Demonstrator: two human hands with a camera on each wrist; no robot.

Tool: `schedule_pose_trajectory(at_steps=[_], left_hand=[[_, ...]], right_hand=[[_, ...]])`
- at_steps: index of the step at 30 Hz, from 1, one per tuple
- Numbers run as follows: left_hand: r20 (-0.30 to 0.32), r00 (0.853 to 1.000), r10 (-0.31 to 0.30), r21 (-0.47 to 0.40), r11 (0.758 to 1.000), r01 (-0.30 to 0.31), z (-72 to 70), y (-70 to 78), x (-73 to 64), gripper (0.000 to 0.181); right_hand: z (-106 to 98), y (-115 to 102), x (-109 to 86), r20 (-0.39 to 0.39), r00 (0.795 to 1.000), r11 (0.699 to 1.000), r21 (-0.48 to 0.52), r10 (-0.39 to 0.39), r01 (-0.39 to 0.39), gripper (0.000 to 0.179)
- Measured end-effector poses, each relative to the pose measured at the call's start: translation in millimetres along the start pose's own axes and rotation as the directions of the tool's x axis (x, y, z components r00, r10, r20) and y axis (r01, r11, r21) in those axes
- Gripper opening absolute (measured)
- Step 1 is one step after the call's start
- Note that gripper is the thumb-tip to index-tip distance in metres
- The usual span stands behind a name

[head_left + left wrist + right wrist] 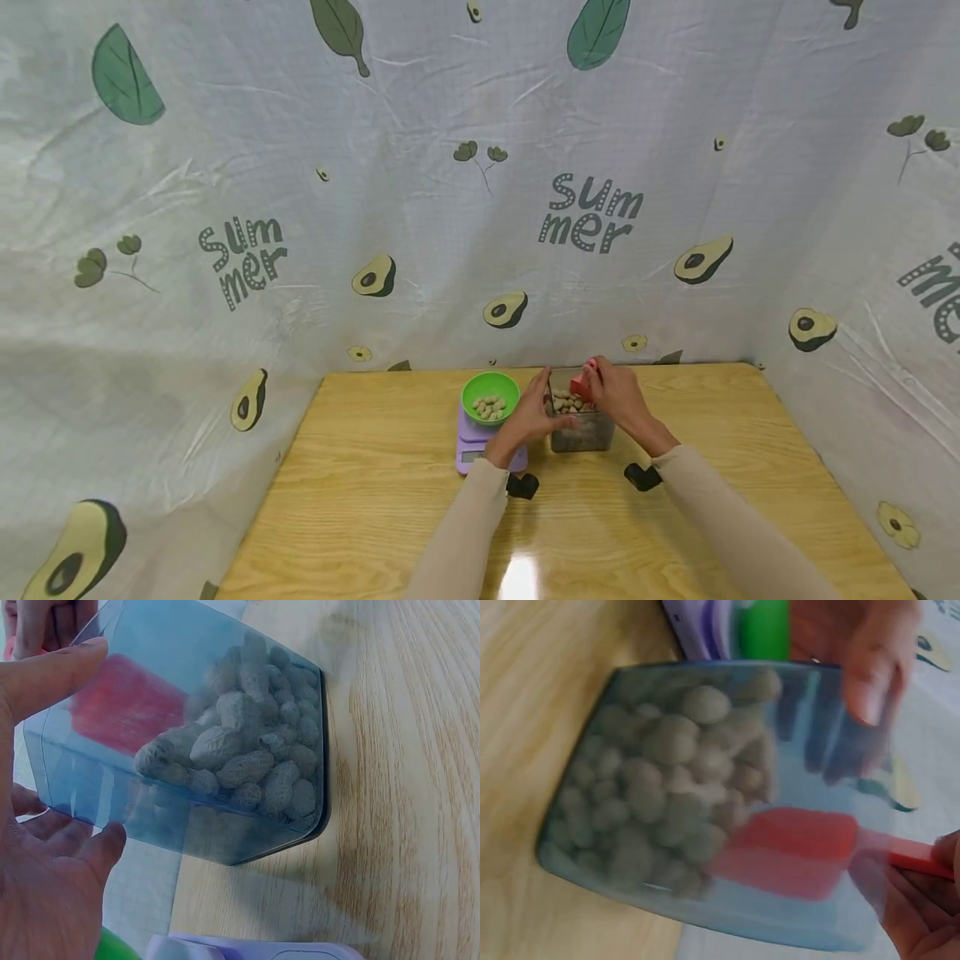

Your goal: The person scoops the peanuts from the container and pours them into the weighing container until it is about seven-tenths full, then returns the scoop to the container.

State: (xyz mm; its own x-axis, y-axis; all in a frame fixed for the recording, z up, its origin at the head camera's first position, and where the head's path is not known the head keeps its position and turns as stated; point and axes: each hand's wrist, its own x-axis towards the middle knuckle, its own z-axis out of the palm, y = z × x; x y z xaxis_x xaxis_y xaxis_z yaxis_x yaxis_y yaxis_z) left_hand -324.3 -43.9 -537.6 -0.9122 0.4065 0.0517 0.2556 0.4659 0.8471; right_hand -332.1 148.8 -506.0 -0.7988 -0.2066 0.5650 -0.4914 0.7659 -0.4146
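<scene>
A clear plastic container [581,439] of unshelled peanuts [244,754] stands on the table. My left hand [531,414] holds it at the left corner near the rim, thumb across the near wall and fingers along the side. My right hand [618,393] grips the handle of a red scoop [795,851] from above. The scoop's head is down inside the container, its tip among the peanuts, seen through the wall in both wrist views. Left of the container, a green bowl [487,383] with several peanuts [489,408] sits on a purple kitchen scale [471,433].
The wooden table [375,475] ends at the back against a white curtain [450,208] printed with avocados, leaves and lettering. The curtain also hangs along both sides. Part of the scale's display is hidden by the left wrist.
</scene>
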Motion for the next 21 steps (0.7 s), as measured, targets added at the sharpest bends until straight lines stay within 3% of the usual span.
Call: schedule_pose_trajectory(at_steps=[8, 15, 21], left_hand=[[0.005, 1.000, -0.026, 0.007, 1.000, 0.026, -0.9, 3.4, -1.6, 0.102], [0.003, 1.000, -0.019, 0.016, 1.000, 0.019, 2.3, 4.2, -3.5, 0.103], [-0.006, 1.000, -0.024, 0.043, 0.999, 0.024, 0.5, 3.0, -3.4, 0.103]], right_hand=[[-0.9, 8.4, 3.6, -0.016, 0.999, 0.999, 0.024, 0.032, -0.032, 0.020], [0.7, 5.6, 0.0, 0.026, 0.980, 0.977, 0.077, 0.198, -0.199, 0.024], [1.7, 1.2, 0.3, 0.063, 0.969, 0.964, 0.103, 0.240, -0.246, 0.025]])
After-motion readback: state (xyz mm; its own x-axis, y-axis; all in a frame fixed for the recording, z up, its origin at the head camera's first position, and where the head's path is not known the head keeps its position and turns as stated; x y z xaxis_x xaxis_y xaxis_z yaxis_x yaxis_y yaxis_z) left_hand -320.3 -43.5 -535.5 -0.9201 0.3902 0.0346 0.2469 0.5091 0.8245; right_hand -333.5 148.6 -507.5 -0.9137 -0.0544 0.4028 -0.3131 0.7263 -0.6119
